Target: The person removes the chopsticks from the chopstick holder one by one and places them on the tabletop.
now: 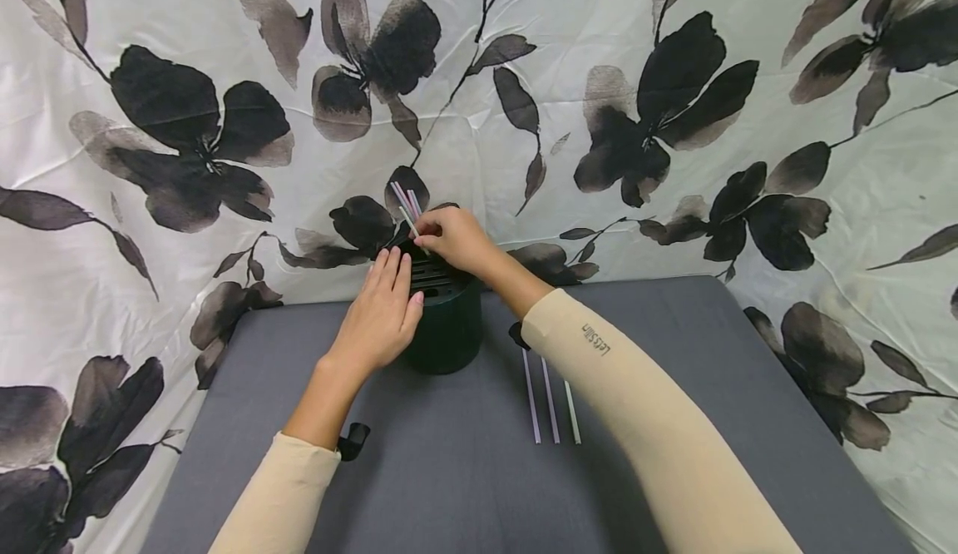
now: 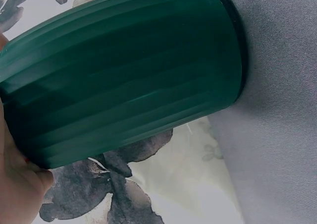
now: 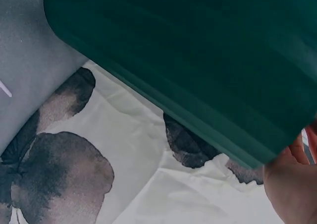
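Pale straw (image 1: 407, 221), in right hand (image 1: 453, 239), left hand (image 1: 380, 311) on green container (image 1: 446, 333)

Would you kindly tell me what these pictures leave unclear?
Head view: far ends of the three lying sticks, hidden by the right sleeve.
Head view: inside of the green container, hidden under its slotted top.
Left wrist view: the left hand, partly cut off by the edge.

1. Facing me, a creased white fabric backdrop (image 1: 464, 150) with black-and-taupe printed flowers (image 1: 160, 96) hangs behind the far edge of a grey, cloth-covered table (image 1: 456, 462).
2. It runs past both side edges.
3. Soft shadows (image 1: 621, 504) blur toward the near edge.
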Available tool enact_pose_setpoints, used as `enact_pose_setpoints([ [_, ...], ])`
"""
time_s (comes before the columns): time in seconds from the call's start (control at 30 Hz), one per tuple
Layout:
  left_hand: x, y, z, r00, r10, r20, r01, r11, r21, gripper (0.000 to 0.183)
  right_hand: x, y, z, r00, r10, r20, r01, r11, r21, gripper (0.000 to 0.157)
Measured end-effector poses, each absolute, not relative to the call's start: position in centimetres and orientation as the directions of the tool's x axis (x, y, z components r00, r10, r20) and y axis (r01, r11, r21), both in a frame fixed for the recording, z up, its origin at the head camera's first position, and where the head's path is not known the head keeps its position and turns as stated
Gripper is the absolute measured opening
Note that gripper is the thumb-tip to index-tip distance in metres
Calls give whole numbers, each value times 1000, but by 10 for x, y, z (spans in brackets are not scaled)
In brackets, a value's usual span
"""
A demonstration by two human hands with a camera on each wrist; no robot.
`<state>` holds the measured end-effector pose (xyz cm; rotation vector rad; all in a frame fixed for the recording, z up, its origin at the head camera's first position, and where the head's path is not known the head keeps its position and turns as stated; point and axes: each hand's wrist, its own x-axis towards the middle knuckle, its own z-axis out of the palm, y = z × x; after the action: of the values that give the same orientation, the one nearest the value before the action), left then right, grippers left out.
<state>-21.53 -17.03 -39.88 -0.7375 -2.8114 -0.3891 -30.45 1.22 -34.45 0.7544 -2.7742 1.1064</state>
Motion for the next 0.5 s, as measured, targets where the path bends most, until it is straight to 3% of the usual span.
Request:
enact_pose_setpoints([
  [0.3,-205,-166,-399,-861,432,268,489,847,208,65,-292,24,-327,-889,-379,256,-443,573,-690,15],
  [0.5,-199,-164,-398,-868,422,262,479,851,216,66,-279,37,-318,-886,-313,342,-453,428,-782,21],
])
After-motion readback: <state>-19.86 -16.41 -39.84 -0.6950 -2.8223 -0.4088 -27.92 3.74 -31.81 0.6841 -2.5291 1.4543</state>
